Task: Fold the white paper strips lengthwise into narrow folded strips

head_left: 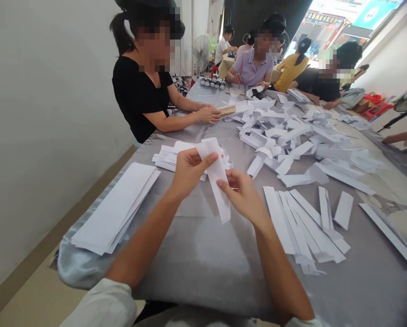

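Observation:
Both of my hands hold one white paper strip [218,181] above the grey table [203,254]. My left hand [188,170] pinches its upper end, thumb on top, where the paper is folded over. My right hand [242,194] grips the strip's middle from the right with closed fingers. The strip's lower end hangs free toward me. A stack of flat white sheets [116,209] lies to the left of my left forearm. Loose long strips [305,227] lie fanned out to the right of my right hand.
A small pile of folded papers [171,156] sits just behind my hands. A large heap of folded white pieces [298,136] covers the table's middle and far right. A person in black [142,91] sits at the left edge, hands on the table. Others sit at the far end.

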{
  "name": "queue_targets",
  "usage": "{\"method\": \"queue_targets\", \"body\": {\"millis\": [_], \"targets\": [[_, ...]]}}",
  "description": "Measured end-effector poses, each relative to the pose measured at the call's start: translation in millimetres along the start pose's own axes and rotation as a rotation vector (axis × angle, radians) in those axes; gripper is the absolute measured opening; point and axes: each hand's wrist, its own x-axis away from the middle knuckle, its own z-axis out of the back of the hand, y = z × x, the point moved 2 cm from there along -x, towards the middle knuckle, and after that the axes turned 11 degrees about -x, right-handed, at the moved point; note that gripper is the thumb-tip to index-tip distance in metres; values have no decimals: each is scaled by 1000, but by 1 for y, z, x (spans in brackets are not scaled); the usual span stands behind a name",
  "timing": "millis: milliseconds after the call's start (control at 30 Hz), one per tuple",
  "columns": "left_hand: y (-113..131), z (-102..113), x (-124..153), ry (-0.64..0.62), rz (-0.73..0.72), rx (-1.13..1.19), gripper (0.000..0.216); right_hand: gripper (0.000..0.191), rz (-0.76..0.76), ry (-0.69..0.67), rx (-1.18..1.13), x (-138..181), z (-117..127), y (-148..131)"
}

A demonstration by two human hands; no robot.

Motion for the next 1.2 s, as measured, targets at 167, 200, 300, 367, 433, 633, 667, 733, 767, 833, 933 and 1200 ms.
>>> {"method": "queue_targets", "body": {"millis": [167, 200, 300, 367, 433, 633, 667, 733, 767, 833, 933, 1200], "targets": [[14, -5, 9, 41, -46, -118, 30, 47, 31, 148, -34, 2, 2, -10], [16, -7, 10, 40, -48, -124, 30, 48, 47, 172, -56, 3, 2, -12], [20, -10, 13, 36, -73, -151, 29, 42, 58, 170, -123, 6, 1, -17], [21, -11, 13, 34, -97, -177, 28, 37, 65, 158, -144, 7, 1, -18], [20, -11, 13, 39, -95, -196, 31, 34, 77, 156, -148, 8, 1, -18], [17, -9, 12, 152, -38, -157, 35, 34, 62, 169, -109, 8, 1, -17], [17, -9, 12, 165, -36, -157, 35, 34, 59, 171, -106, 8, 1, -17], [17, -9, 13, 178, -37, -156, 33, 34, 61, 171, -111, 9, 0, -18], [17, -9, 13, 180, -38, -154, 33, 34, 63, 170, -113, 9, -1, -18], [17, -9, 13, 177, -38, -156, 32, 33, 67, 168, -110, 9, -1, -19], [17, -8, 13, 173, -37, -158, 32, 33, 63, 173, -89, 9, -2, -20], [18, -8, 13, 171, -33, -149, 31, 32, 66, 170, -97, 10, -3, -19]]}}
